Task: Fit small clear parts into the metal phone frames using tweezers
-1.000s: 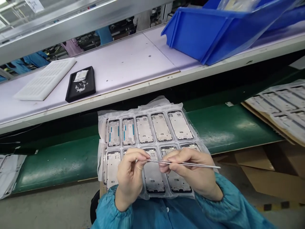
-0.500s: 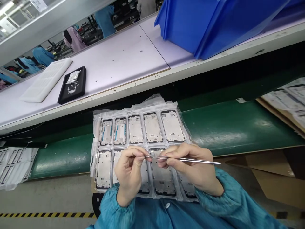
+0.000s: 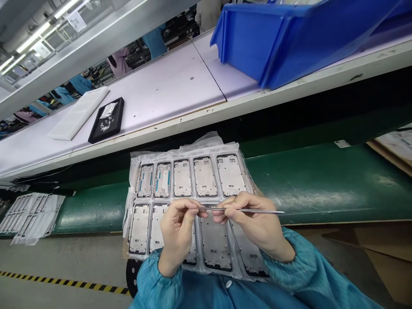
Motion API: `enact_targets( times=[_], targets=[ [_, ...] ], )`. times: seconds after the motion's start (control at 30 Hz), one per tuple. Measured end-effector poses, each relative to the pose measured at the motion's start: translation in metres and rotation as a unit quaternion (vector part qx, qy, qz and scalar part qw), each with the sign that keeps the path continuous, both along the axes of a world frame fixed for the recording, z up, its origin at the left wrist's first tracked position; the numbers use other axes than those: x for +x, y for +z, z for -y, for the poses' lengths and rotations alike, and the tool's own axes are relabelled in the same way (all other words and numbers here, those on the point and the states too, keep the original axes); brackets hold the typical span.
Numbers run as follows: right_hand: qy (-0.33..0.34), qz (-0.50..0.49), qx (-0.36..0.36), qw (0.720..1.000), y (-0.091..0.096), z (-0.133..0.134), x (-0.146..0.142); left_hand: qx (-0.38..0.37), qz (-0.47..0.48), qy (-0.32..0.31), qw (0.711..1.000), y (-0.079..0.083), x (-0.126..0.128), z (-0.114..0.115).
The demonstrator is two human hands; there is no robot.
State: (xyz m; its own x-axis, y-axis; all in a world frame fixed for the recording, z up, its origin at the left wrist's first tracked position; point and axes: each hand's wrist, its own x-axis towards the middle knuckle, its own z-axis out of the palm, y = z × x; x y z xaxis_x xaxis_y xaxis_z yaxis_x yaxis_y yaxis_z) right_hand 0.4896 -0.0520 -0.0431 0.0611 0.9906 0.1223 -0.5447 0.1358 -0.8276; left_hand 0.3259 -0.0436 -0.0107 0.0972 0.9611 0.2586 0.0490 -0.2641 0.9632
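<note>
Levelled since half a second ago: tool (image 3: 262,210), with outer end drawn in nearer to right grip (image 3: 252,225). Turned too, along with head: whole view, bringing stack (image 3: 37,214) on left side further in.

Largest: pale table (image 3: 154,107) across far side, carrying blue bin (image 3: 251,38). Below table, green belt (image 3: 309,189), running behind and to both sides of tray (image 3: 135,159).

Tray: over near edge of belt, directly under both grips. Thin plastic by look, so probably light and floppy. Best supported flat from below at opposite edges, to keep contents from tipping.

Frames (image 3: 182,177): seated in tray in two rows, near row partly hidden. Blue strips (image 3: 169,178) on two at left of far row. Likely light and stiff, yet thin enough to bend or scratch. Best taken by dark rims, away from flat faces.

Tool: held above near row, roughly level, seemingly clear of frames. Slim, shiny, metal by look, perhaps tweezers. Probably light, springy if so, smooth enough to roll. Best held mid-shaft, sparing fine inner end.

Right grip: pinched on shaft around middle, between thumb and fingers, with no gap showing. Left grip (image 3: 177,236): closed at thumb and fingertips on inner end, just beside right fingertips. Cannot tell of anything smaller pinched there.
</note>
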Motion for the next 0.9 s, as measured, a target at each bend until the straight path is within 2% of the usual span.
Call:
enact_targets(
  times=[0.07,0.1,0.17,0.2,0.27,0.33,0.4,0.5,0.6,0.67,0.73,0.83,0.9],
  targets=[
    [-0.001,-0.003,-0.01,1.0,-0.009,-0.004,0.003,0.01,-0.007,0.029,1.0,-0.008,-0.005,-0.01],
    [-0.006,-0.004,-0.015,1.0,-0.014,-0.007,0.005,0.019,-0.019,0.063,0.998,-0.015,-0.008,-0.019],
    [-0.017,0.0,-0.03,0.999,-0.024,-0.012,0.008,0.031,-0.093,0.138,0.985,-0.034,-0.015,-0.043],
    [-0.023,0.003,-0.037,0.999,-0.028,-0.015,0.009,0.03,-0.159,0.162,0.973,-0.046,-0.017,-0.057],
    [-0.035,0.01,-0.049,0.998,-0.036,-0.019,0.01,-0.001,-0.322,0.142,0.936,-0.074,-0.019,-0.082],
    [-0.042,0.018,-0.058,0.997,-0.04,-0.021,0.01,-0.064,-0.459,0.103,0.88,-0.1,-0.016,-0.1],
    [-0.041,0.027,-0.062,0.997,-0.043,-0.021,0.009,-0.12,-0.549,0.09,0.822,-0.118,-0.011,-0.108],
    [-0.035,0.047,-0.07,0.996,-0.048,-0.021,0.009,-0.133,-0.624,0.089,0.765,-0.127,-0.005,-0.111],
    [-0.036,0.07,-0.09,0.993,-0.062,-0.023,0.008,-0.108,-0.663,0.053,0.739,-0.115,-0.004,-0.115],
    [-0.043,0.082,-0.102,0.99,-0.074,-0.025,0.006,-0.104,-0.668,0.031,0.736,-0.102,-0.009,-0.12],
    [-0.047,0.091,-0.107,0.989,-0.085,-0.024,0.005,-0.111,-0.648,0.029,0.753,-0.09,-0.02,-0.124],
    [-0.048,0.096,-0.103,0.989,-0.09,-0.024,0.007,-0.116,-0.542,0.058,0.83,-0.086,-0.039,-0.125],
    [-0.034,0.104,-0.095,0.989,-0.083,-0.029,0.011,-0.104,-0.458,0.077,0.879,-0.096,-0.049,-0.122]
  ],
)
